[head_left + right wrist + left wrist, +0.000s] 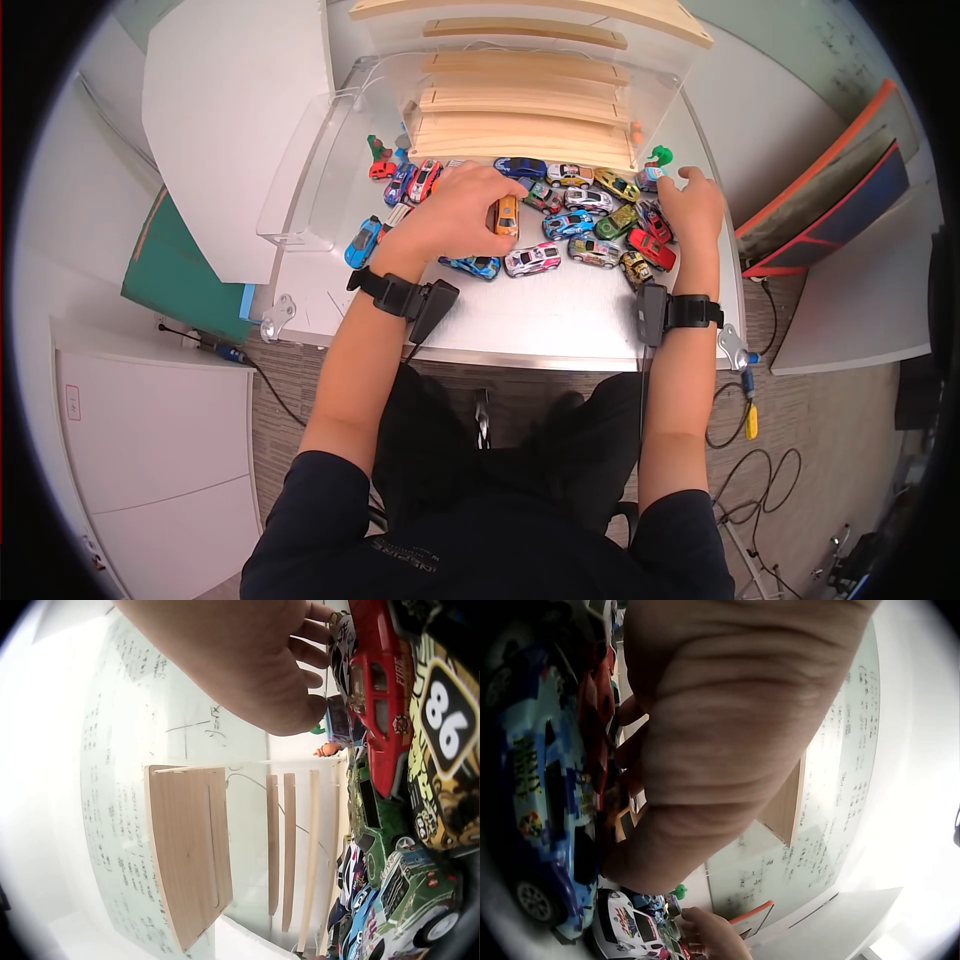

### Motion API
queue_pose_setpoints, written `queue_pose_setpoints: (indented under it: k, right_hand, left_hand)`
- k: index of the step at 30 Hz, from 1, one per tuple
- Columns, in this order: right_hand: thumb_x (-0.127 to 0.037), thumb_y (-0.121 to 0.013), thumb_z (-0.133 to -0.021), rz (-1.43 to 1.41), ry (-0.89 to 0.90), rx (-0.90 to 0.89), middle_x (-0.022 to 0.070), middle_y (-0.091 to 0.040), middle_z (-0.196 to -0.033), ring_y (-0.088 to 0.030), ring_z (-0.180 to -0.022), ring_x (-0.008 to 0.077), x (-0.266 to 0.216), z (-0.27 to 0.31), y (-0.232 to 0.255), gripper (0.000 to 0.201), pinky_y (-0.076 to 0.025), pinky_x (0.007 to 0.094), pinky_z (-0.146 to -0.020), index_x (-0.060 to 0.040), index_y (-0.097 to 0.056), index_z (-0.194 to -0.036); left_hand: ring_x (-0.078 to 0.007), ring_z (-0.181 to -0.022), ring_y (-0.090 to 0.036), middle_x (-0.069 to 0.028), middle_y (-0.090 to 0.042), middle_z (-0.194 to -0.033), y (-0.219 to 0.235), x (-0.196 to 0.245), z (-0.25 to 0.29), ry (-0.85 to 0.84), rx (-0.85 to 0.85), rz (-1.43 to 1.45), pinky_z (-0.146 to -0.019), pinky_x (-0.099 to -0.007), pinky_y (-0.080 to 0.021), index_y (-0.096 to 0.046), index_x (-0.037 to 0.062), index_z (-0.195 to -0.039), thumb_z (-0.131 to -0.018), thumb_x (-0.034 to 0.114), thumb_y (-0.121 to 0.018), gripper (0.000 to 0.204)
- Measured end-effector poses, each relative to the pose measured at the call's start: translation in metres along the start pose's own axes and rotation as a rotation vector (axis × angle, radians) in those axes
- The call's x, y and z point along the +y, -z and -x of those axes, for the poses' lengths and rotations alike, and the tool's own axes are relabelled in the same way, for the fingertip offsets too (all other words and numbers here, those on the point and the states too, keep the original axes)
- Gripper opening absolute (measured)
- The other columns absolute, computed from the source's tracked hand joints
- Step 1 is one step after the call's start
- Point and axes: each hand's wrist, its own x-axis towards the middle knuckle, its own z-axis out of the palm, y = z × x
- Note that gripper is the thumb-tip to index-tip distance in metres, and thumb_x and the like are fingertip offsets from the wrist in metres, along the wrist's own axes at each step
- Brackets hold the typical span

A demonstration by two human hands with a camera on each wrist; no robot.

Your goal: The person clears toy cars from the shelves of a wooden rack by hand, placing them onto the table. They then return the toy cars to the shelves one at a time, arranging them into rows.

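In the head view my left hand reaches over the left part of a group of toy cars. Its thumb and fingers grip an orange toy car between them. Under that wrist lies a blue toy car, large in the left wrist view. My right hand is at the right edge of the group, fingers loosely bent, beside a light blue toy and a red toy car. In the right wrist view its fingertips are close to a black-and-white toy car.
Wooden slats in a clear-sided rack stand behind the cars. A clear plastic bin is at the left. A green toy figure stands at the back right. The table's front edge runs before my lap.
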Motion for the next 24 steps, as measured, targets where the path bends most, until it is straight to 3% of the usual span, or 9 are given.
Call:
queue_pose_setpoints:
  k: [13, 24]
  right_hand:
    - [-0.038, -0.063, -0.08, -0.005, -0.01, -0.015, 0.022, -0.067, -0.115, -0.06, -0.111, 0.0401, -0.001, 0.001, 0.0, 0.05, -0.05, 0.049, -0.095, -0.0068, -0.07, -0.118]
    - [-0.038, -0.062, -0.081, -0.009, -0.008, 0.003, 0.0221, -0.066, -0.115, -0.06, -0.111, 0.0404, -0.003, 0.003, 0.004, 0.049, -0.05, 0.0494, -0.093, -0.0065, -0.07, -0.118]
  left_hand:
    - [-0.034, -0.12, -0.05, -0.0124, -0.061, -0.12, -0.001, 0.0, 0.002, -0.033, 0.015, -0.012, -0.105, -0.042, -0.038, -0.068, 0.0121, -0.12, -0.067, 0.029, -0.079, 0.056]
    - [-0.0305, -0.113, -0.056, -0.0106, -0.065, -0.111, 0.011, 0.008, 0.006, -0.056, 0.118, -0.004, -0.103, -0.0407, -0.04, -0.07, 0.0117, -0.115, -0.067, 0.025, -0.08, 0.051]
